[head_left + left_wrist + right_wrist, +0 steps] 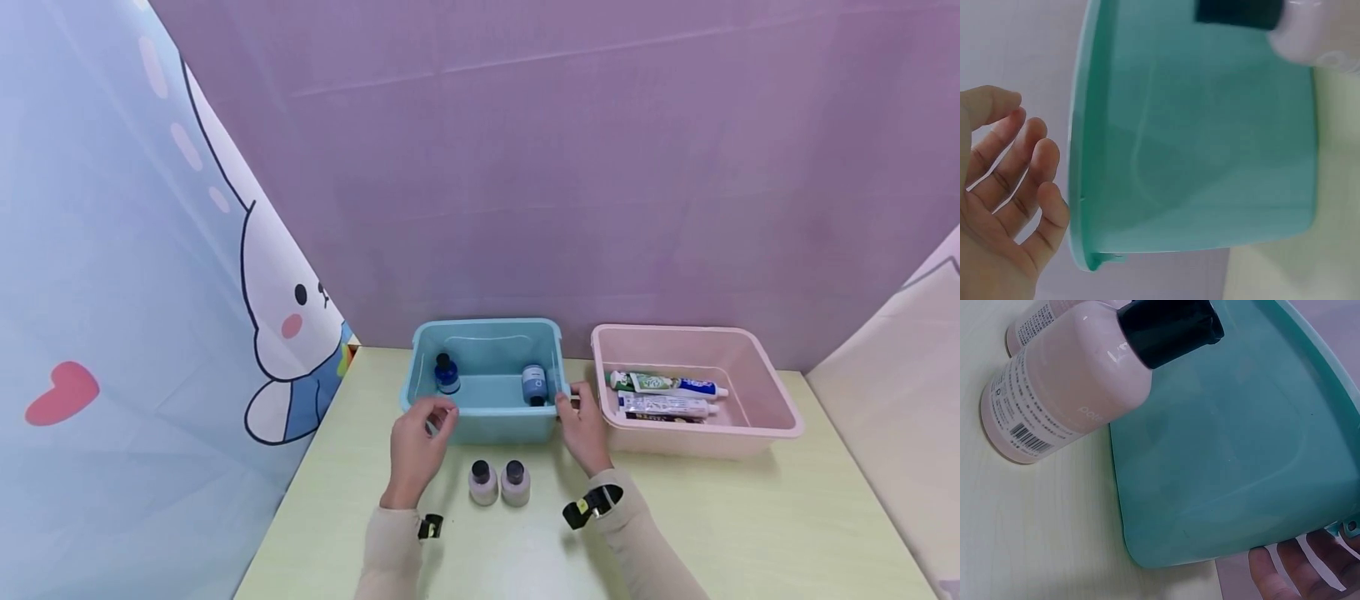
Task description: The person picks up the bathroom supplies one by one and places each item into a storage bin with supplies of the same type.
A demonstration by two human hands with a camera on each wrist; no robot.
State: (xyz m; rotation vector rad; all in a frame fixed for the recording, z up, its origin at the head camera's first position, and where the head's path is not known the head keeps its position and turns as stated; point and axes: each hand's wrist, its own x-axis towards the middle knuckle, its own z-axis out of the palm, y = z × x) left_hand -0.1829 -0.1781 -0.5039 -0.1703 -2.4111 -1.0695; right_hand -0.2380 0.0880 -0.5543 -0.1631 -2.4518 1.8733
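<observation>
A teal plastic bin (502, 427) stands on the table with two bottles inside: a dark blue bottle (447, 377) upright at the left and a lighter blue bottle (534, 382) tipped over, cap toward me, at the right. My left hand (420, 446) hovers by the bin's front-left rim, fingers loosely bent and holding nothing; its little finger (1054, 209) is close to the rim. At the opposite end, my right hand (585, 432) grips the bin's front-right corner, thumb at the rim and fingers (1263, 572) against the side.
Two pale pink bottles with black caps, a left one (483, 485) and a right one (516, 485), stand upright before the teal bin. To the right is a pink bin (697, 440) with several toothpaste tubes (667, 405). A purple curtain (525, 208) hangs behind the table.
</observation>
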